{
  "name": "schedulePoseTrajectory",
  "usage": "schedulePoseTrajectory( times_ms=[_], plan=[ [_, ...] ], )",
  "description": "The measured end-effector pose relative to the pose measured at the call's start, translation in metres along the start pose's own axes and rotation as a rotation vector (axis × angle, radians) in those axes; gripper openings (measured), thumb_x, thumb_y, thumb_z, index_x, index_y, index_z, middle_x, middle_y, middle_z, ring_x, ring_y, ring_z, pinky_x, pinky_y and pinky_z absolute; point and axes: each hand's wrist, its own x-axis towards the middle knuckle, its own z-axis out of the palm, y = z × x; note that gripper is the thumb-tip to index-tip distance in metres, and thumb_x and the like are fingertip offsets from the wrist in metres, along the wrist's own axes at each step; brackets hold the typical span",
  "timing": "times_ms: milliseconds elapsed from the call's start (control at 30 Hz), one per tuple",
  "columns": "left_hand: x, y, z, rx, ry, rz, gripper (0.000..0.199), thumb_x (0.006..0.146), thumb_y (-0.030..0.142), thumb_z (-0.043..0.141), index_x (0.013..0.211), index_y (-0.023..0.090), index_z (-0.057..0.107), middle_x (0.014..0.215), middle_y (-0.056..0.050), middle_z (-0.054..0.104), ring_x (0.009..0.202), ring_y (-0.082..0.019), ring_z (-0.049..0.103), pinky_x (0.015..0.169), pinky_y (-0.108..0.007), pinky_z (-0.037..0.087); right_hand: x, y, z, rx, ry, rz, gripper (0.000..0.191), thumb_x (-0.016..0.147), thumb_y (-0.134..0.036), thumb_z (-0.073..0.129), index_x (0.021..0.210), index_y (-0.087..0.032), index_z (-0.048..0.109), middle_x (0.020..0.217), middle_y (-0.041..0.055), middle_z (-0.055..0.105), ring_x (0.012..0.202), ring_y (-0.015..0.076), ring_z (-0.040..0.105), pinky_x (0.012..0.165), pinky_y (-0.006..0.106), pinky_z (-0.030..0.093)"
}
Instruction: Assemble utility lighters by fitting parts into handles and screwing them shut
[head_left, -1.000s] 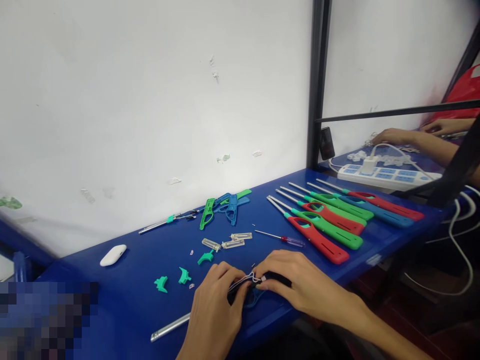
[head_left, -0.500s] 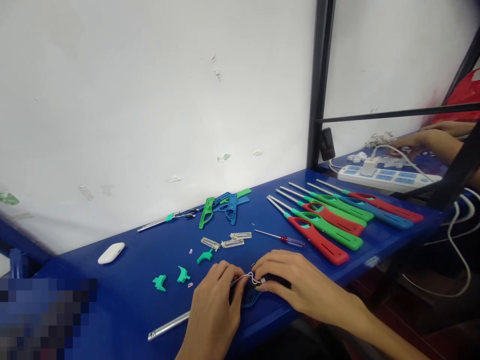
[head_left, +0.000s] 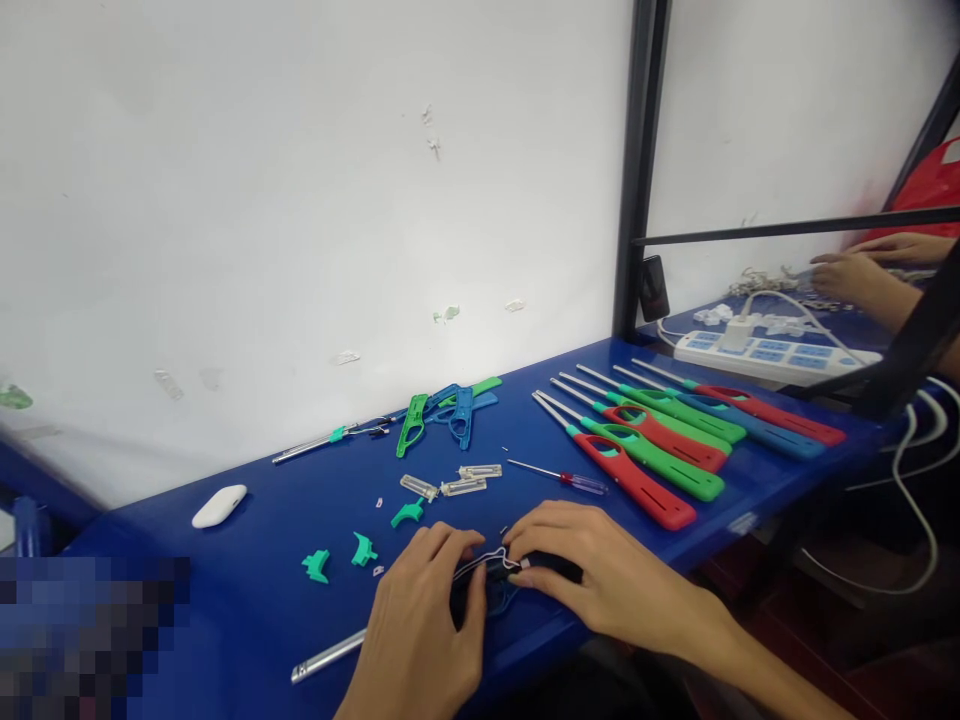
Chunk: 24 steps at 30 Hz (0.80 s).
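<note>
A partly assembled long-nosed gas lighter lies near the table's front edge; its metal tube (head_left: 328, 655) sticks out to the left from under my left hand (head_left: 424, 615). That hand curves around the lighter, thumb and index finger apart beside the black part in the middle. My right hand (head_left: 592, 560) pinches the end of a thin white wire (head_left: 493, 553) at the lighter's handle. Under the fingers a bit of blue handle shell (head_left: 502, 597) shows; the rest is covered. Teal triggers (head_left: 364, 549) and clear fuel tanks (head_left: 463, 487) lie behind my hands.
Several finished lighters (head_left: 637, 480) lie in a row at right, near a screwdriver (head_left: 574, 481). Loose handle shells (head_left: 463, 415) and a tube assembly (head_left: 315, 444) rest along the wall. A white case (head_left: 220, 506) sits left. Beyond the frame are a power strip (head_left: 772, 355) and a co-worker's hands (head_left: 862, 280).
My left thumb and index finger have parted from the white wire, and the left hand has shifted slightly left. My right hand stays at the wire's end. The co-worker's hand has lifted.
</note>
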Motion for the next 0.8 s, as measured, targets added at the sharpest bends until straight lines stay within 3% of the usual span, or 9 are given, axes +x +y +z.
schedulePoseTrajectory(
  times_ms=[167,300,433,567,667,800],
  plan=[
    [-0.004,-0.023,-0.025,0.003,-0.005,-0.035,0.026,0.101,0.032,0.052,0.106,0.029,0.078,0.104,-0.006,0.080,0.098,-0.029,0.077,0.092,-0.046,0.060,-0.001,-0.002,-0.001,0.008,0.003,0.013,0.018,0.108,-0.035,0.065,0.110,-0.025,0.079,0.123,0.0025,0.079,0.116,0.0205,0.072,0.105,0.029,0.051],
    [-0.006,-0.041,-0.048,-0.039,-0.088,-0.084,0.022,0.100,0.035,0.057,0.098,0.032,0.079,0.095,-0.001,0.080,0.087,-0.024,0.077,0.079,-0.035,0.061,0.000,-0.002,-0.003,0.016,-0.007,0.026,0.020,0.108,-0.036,0.063,0.109,-0.025,0.080,0.123,0.0025,0.079,0.116,0.0202,0.072,0.105,0.029,0.051],
    [-0.007,-0.045,-0.057,-0.058,-0.169,-0.124,0.018,0.098,0.036,0.062,0.094,0.034,0.079,0.088,0.003,0.079,0.079,-0.020,0.074,0.073,-0.029,0.058,0.000,-0.002,-0.003,0.021,-0.012,0.033,0.020,0.108,-0.035,0.064,0.109,-0.025,0.081,0.123,0.0014,0.079,0.116,0.0190,0.071,0.105,0.028,0.050],
    [-0.004,-0.053,-0.055,0.001,-0.098,-0.167,0.026,0.099,0.039,0.055,0.092,0.032,0.079,0.092,-0.001,0.080,0.084,-0.023,0.074,0.077,-0.033,0.057,-0.001,-0.001,-0.002,0.014,-0.014,0.033,0.020,0.108,-0.035,0.064,0.110,-0.025,0.081,0.123,0.0005,0.079,0.118,0.0188,0.071,0.107,0.027,0.050],
    [0.000,-0.070,-0.054,0.085,0.008,-0.228,0.037,0.099,0.038,0.045,0.101,0.026,0.080,0.101,-0.008,0.080,0.096,-0.030,0.071,0.087,-0.043,0.056,-0.002,0.001,0.000,0.021,-0.007,0.023,0.020,0.108,-0.036,0.064,0.111,-0.026,0.081,0.122,0.0000,0.079,0.117,0.0187,0.071,0.107,0.028,0.050],
    [0.002,-0.094,-0.057,0.137,0.030,-0.282,0.039,0.093,0.039,0.046,0.104,0.025,0.082,0.101,-0.010,0.080,0.099,-0.034,0.070,0.090,-0.048,0.056,-0.002,0.004,0.002,0.024,-0.003,0.017,0.020,0.108,-0.037,0.063,0.112,-0.028,0.081,0.122,-0.0003,0.079,0.117,0.0180,0.071,0.107,0.027,0.050]
  ],
)
